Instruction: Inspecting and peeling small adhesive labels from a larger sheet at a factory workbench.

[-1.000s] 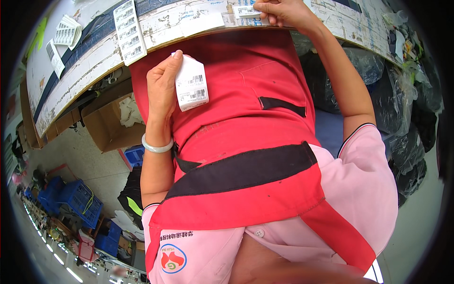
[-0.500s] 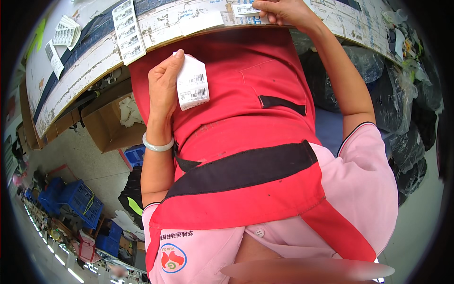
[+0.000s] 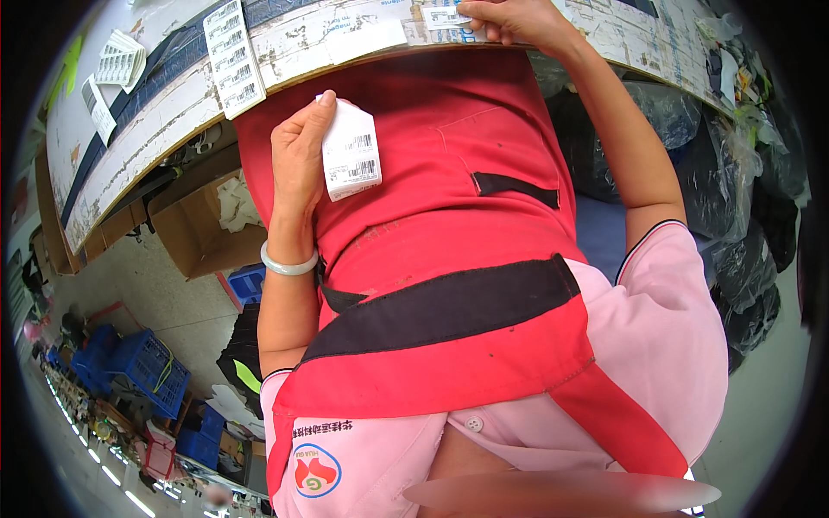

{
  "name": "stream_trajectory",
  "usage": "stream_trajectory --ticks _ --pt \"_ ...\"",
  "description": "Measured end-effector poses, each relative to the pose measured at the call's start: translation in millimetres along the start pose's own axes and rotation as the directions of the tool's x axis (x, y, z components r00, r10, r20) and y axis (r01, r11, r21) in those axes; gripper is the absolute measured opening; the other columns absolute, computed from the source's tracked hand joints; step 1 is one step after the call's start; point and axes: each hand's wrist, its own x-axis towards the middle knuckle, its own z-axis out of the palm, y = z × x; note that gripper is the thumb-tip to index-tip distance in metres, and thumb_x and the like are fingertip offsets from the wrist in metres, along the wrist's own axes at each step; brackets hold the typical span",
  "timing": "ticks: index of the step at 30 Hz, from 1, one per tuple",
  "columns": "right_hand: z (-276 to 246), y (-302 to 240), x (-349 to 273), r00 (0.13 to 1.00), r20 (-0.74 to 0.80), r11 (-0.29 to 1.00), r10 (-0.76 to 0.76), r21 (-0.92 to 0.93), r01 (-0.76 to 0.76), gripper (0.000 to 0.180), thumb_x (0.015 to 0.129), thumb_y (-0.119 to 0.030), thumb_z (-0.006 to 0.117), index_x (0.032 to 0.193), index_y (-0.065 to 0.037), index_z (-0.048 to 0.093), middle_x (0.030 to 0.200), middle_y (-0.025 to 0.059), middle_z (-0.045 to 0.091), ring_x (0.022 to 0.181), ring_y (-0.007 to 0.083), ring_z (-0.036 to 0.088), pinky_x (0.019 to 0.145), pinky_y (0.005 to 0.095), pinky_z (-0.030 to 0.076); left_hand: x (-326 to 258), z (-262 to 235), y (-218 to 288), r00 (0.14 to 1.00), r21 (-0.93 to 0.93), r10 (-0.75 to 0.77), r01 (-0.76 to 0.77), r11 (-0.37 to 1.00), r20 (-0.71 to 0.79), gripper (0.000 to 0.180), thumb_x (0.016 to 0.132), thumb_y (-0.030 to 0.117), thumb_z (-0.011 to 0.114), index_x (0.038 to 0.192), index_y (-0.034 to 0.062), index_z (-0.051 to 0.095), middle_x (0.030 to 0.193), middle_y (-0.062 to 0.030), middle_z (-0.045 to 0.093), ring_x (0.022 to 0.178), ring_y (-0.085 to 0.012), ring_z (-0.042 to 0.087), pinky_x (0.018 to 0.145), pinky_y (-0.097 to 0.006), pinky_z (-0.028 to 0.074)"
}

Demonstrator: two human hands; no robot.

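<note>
I am looking at a white barcode label strip point(image 3: 350, 151) sitting in the upper middle of the frame, in front of the red apron point(image 3: 449, 259). The left hand point(image 3: 298, 155) is gripping it: the fingers are curling around the strip's left edge and the fingertips are pressing near its top corner, so the hand is closed on it.

Further up, at the top edge of the frame, the right hand point(image 3: 518, 19) is resting on the worn table edge point(image 3: 173, 138), with its fingertips pressing down on a small white label point(image 3: 445, 17) lying flat there. I am reading that hand as pinching or pinning the label, fingers bent and not spread.

A pale green bangle point(image 3: 287, 263) is circling the left wrist. On the table at upper left, a long sheet of barcode labels point(image 3: 233, 56) is hanging over the edge, and a looser stack of labels point(image 3: 117, 62) is lying well apart from it, farther left.

Below the table on the left, an open cardboard box point(image 3: 199, 229) is standing on the floor, and blue plastic crates point(image 3: 138, 371) are sitting at lower left. Dark plastic bags point(image 3: 743, 207) are piling up along the right side.
</note>
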Motion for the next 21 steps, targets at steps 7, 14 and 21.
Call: stream_trajectory --ticks 7,14,21 --pt "3 1 -4 0.997 -0.005 0.996 -0.080 0.026 0.080 0.012 0.091 -0.016 0.064 0.087 -0.005 0.065 0.068 0.0017 0.064 0.053 0.0068 0.058 0.046 0.0193 0.045 0 -1 -1 1.000 0.029 -0.004 0.004 1.000 0.005 0.034 0.098 0.028 0.057 0.095 -0.0035 0.069 0.073 -0.0058 0.067 0.056 -0.0084 0.062 0.050 -0.020 0.046" --pt "-17 20 -16 0.998 0.052 0.874 -0.031 0.486 0.002 0.015 0.095 -0.020 0.062 0.090 -0.006 0.062 0.069 -0.0004 0.061 0.052 0.0039 0.054 0.046 0.0153 0.042 -5 1 3 1.000 0.005 0.009 -0.009 1.000 0.009 0.034 0.099 0.028 0.056 0.095 -0.0033 0.069 0.072 -0.0050 0.067 0.055 -0.0075 0.060 0.049 -0.020 0.045" --pt "-75 37 -26 0.903 -0.389 0.946 -0.184 0.177 0.270 0.014 0.091 -0.018 0.067 0.090 -0.005 0.063 0.068 0.0004 0.061 0.054 0.0061 0.055 0.049 0.0200 0.044 -5 5 10 1.000 -0.017 0.008 -0.008 1.000 0.024 0.034 0.100 0.028 0.053 0.094 -0.0026 0.068 0.071 -0.0036 0.065 0.054 -0.0067 0.058 0.050 -0.019 0.044"
